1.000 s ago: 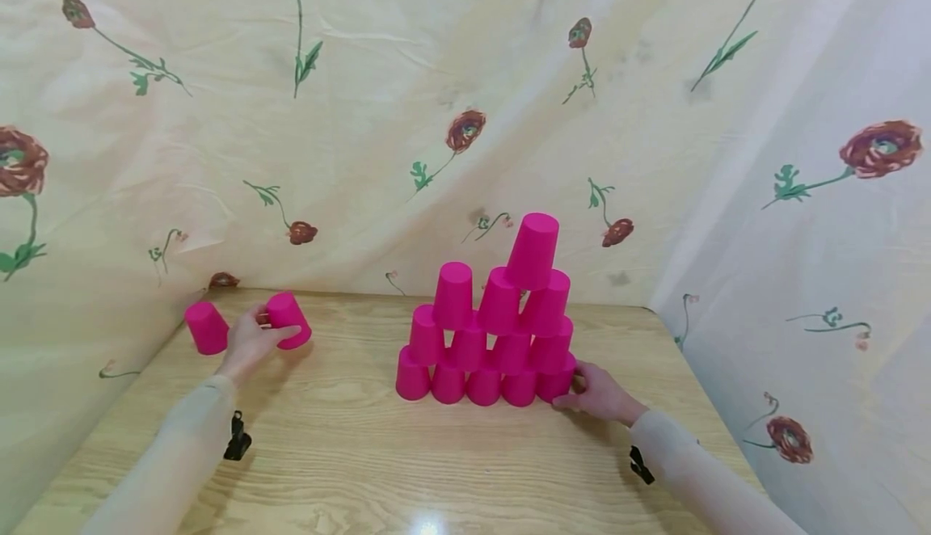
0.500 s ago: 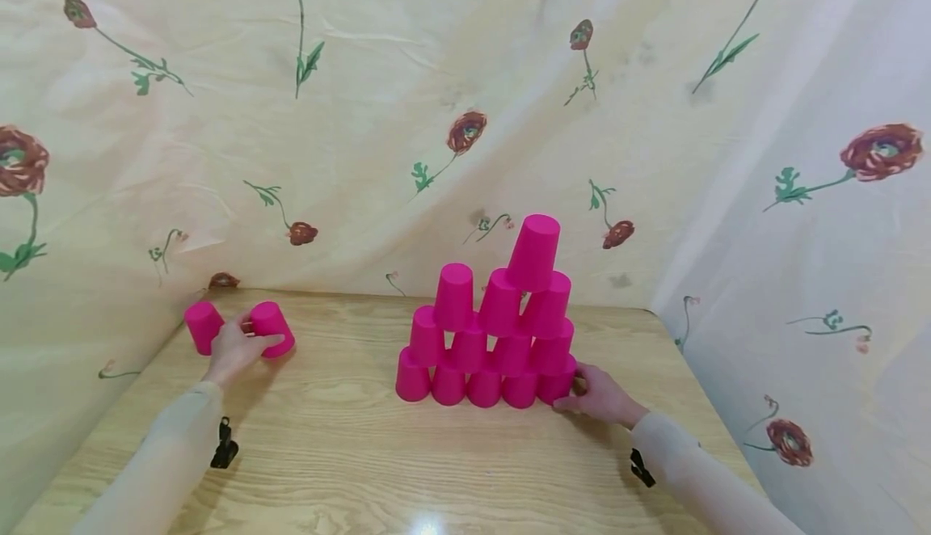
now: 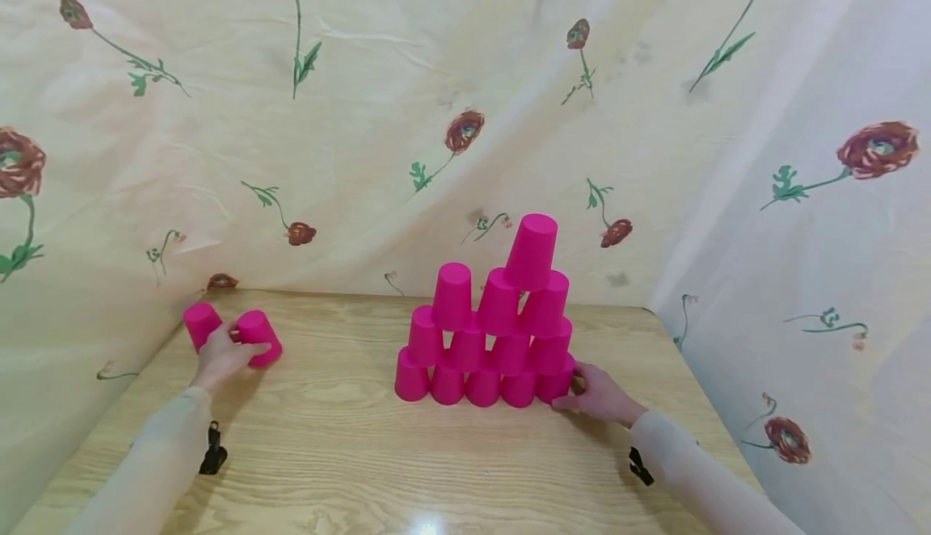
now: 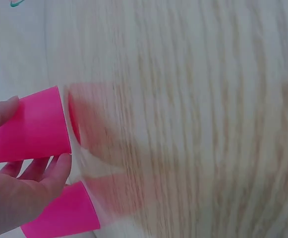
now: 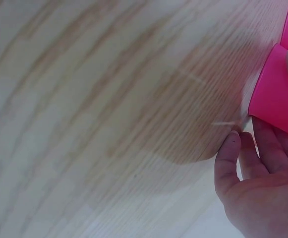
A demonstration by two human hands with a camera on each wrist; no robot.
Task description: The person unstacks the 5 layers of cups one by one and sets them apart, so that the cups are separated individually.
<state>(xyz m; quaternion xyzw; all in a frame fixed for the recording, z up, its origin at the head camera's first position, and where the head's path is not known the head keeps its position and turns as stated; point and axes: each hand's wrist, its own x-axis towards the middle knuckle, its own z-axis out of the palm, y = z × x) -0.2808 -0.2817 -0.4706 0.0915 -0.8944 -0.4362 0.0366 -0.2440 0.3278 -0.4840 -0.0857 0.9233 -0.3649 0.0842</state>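
My left hand [image 3: 220,357] grips an upside-down pink cup [image 3: 256,330] at the table's left side, thumb on one side and fingers on the other. In the left wrist view the cup's rim [image 4: 63,121] is close over the wood. A second pink cup [image 3: 201,322] stands just left of that hand, partly behind it. Right of centre, several pink cups are stacked upside down in a tiered pyramid [image 3: 468,351], with a single cup [image 3: 533,252] on its right top. My right hand [image 3: 600,393] holds the bottom row's rightmost cup [image 3: 554,383], thumb in front.
Both things and arms are over a light wood table [image 3: 349,470]. Flowered cloth [image 3: 378,155] hangs behind it and along both sides. Black clips [image 3: 213,450] are fixed at the wrists.
My left hand has carried its cup left and toward me, lower and nearer the other loose cup. The right hand and the pyramid have stayed in place.
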